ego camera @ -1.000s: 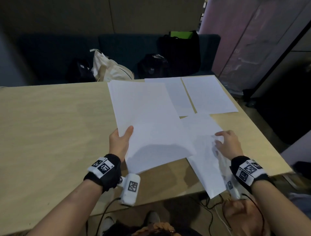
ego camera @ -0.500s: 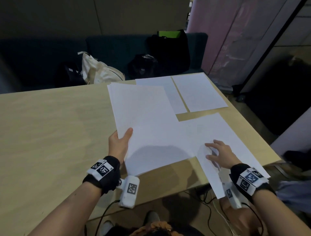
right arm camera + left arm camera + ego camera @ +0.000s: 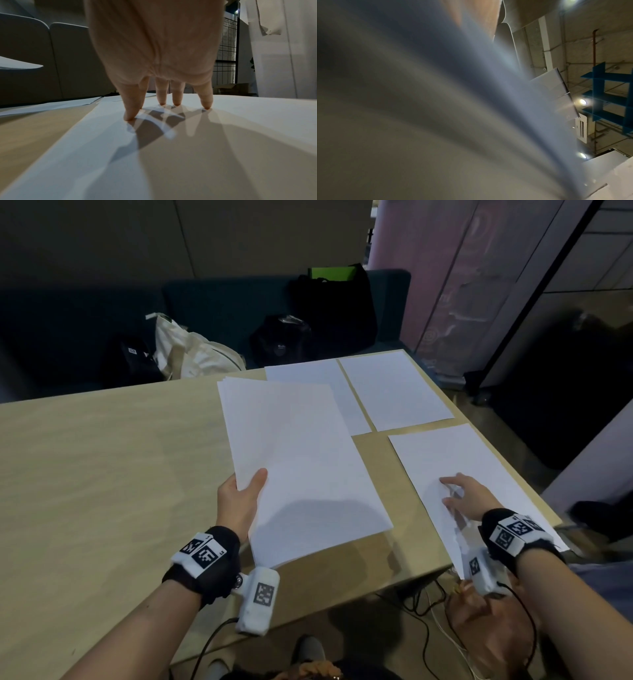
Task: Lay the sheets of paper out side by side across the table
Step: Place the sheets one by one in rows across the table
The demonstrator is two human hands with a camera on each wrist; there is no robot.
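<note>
My left hand (image 3: 239,498) grips a stack of white paper sheets (image 3: 298,460) by its near left edge, thumb on top, holding it just above the wooden table (image 3: 102,474). The left wrist view is filled by the blurred underside of that stack (image 3: 471,108). My right hand (image 3: 462,498) presses spread, straight fingertips (image 3: 176,104) down on a single sheet (image 3: 462,460) lying at the table's near right corner, its near end hanging over the edge. Two more sheets lie flat side by side at the far right: one (image 3: 394,388) and another (image 3: 322,385), partly covered by the stack.
Behind the table's far edge stands a dark sofa (image 3: 205,302) with a cream tote bag (image 3: 185,354) and black bags (image 3: 329,306) on it. The table's right edge drops to a floor with cables (image 3: 421,607). Bare wood stretches to the left.
My right hand has slid the single sheet rightward and away from the stack, out from under it, to lie apart at the near right corner. The left hand keeps holding the stack.
</note>
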